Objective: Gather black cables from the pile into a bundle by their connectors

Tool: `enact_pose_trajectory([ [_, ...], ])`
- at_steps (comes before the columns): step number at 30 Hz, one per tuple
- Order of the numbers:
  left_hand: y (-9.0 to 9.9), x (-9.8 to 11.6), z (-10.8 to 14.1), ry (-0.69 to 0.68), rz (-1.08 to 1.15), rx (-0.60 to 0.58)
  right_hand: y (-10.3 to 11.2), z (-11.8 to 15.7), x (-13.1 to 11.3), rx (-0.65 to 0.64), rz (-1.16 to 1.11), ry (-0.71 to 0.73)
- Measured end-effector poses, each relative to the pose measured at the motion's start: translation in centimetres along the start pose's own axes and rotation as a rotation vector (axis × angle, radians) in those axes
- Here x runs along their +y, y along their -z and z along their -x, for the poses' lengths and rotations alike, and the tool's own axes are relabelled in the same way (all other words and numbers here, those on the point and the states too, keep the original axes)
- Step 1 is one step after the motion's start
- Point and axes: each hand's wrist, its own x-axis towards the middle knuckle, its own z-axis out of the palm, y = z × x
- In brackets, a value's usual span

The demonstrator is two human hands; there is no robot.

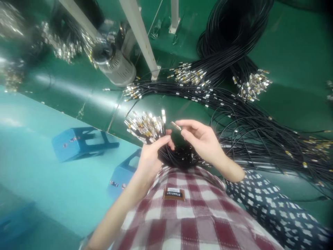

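My left hand (153, 152) is wrapped round a thick bundle of black cables (147, 126), just below their shiny silver and yellowish connector ends. These ends fan out above my thumb, and one stands up apart at the right of the bunch. Close by on the right, my right hand (199, 137) pinches a single cable (176, 125) between thumb and fingertips, its slim metal end pointing up and left. The cable lengths (179, 158) sag in a dark loop below both hands, against a red and white checked apron (192, 218).
Loose black cables (249, 114) spread over the green surface on the right. A big coil (234, 38) lies behind, with connector bunches (255, 85). A grey slotted cylindrical device (118, 69) stands near a pale metal post (142, 38). Blue stools (80, 142) are at the left.
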Motion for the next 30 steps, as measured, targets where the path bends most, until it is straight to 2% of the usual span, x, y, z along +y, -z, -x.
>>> enact_pose_trajectory([
  [3,-0.2,-0.1,0.0,-0.028,-0.014,-0.012,-1.7,-0.6,-0.3,0.094,-0.154,-0.07],
  [7,-0.1,-0.2,-0.1,-0.002,-0.006,-0.013,-3.4,-1.0,0.0,0.098,-0.419,-0.235],
  [13,0.2,0.0,-0.1,0.054,-0.035,-0.023,-4.3,-1.0,1.1,0.192,-0.548,-0.296],
  [16,0.0,0.3,-0.3,0.054,-0.074,0.002,-4.3,-0.8,2.0,0.2,-0.561,-0.276],
  [18,-0.1,0.6,-0.5,0.05,-0.071,0.007,-3.7,-0.6,2.7,0.173,-0.465,-0.227],
  [21,-0.2,1.3,-0.9,0.076,-0.056,0.006,-2.4,0.1,3.7,0.157,-0.155,-0.13],
  [26,0.4,2.1,-1.7,0.109,-0.128,-0.094,-2.2,1.7,4.6,0.145,0.133,-0.005],
  [30,1.0,2.6,-2.6,0.148,-0.178,-0.101,-1.3,2.0,5.9,0.122,0.584,0.162],
])
